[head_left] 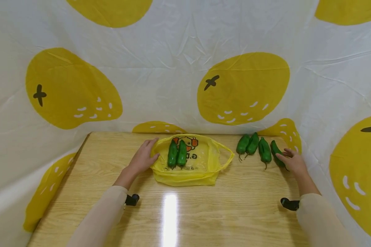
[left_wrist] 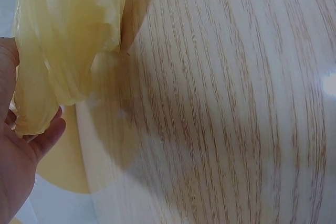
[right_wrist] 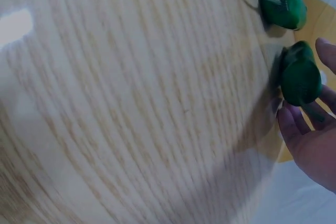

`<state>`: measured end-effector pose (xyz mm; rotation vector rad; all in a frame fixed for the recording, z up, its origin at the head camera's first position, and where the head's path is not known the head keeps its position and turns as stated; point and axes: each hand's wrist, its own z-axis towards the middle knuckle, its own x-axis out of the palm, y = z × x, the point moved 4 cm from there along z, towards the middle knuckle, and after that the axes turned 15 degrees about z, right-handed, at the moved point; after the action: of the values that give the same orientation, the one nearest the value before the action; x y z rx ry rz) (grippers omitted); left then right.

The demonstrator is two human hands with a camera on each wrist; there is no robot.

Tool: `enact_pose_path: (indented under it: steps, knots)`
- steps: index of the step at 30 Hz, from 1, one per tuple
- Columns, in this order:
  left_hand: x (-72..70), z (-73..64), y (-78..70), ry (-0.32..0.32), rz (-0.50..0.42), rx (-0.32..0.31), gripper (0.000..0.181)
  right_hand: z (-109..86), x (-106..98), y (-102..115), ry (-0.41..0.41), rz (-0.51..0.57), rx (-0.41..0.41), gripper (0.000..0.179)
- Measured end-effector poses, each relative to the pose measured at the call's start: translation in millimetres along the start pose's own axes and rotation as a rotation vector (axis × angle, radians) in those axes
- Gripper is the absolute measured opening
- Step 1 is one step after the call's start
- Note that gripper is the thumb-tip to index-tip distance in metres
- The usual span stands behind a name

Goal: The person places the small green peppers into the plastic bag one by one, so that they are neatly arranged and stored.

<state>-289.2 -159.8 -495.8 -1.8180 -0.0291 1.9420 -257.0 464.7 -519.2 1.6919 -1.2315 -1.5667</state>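
A yellow plastic bag [head_left: 204,173] with a printed cartoon lies spread on the table, its mouth wide. Two green peppers [head_left: 177,154] lie side by side on it, within the mouth. At the bag's left edge my left hand [head_left: 144,156] holds the plastic between thumb and fingers; bunched yellow plastic [left_wrist: 68,35] fills that part of the left wrist view. On the far right, my right hand [head_left: 293,164] is around the rightmost green pepper [head_left: 276,151]. In the right wrist view, fingers lie beside this pepper [right_wrist: 301,80] and the thumb stands apart from it.
Three more green peppers [head_left: 265,151] lie in a row left of my right hand, stems toward me. A white sheet [head_left: 167,85] with yellow fruit prints hangs behind the wooden table [head_left: 235,212] and along both sides. The bag's handle loop [head_left: 230,159] points right.
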Motion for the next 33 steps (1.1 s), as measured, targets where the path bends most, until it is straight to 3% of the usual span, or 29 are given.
enact_pose_path:
  steps: [15,23,33]
  knots:
    - [1.1,2.5,1.5,-0.013,0.004,0.013,0.071,-1.3,6,1,-0.052,-0.140,0.054,0.075]
    - [4.4,1.8,3.0,0.003,-0.003,0.003,0.072,-5.9,4,-3,-0.040,-0.108,0.114,0.079]
    - [4.2,2.4,2.0,0.003,-0.002,0.007,0.071,-19.2,-3,2,-0.055,-0.021,0.044,0.078]
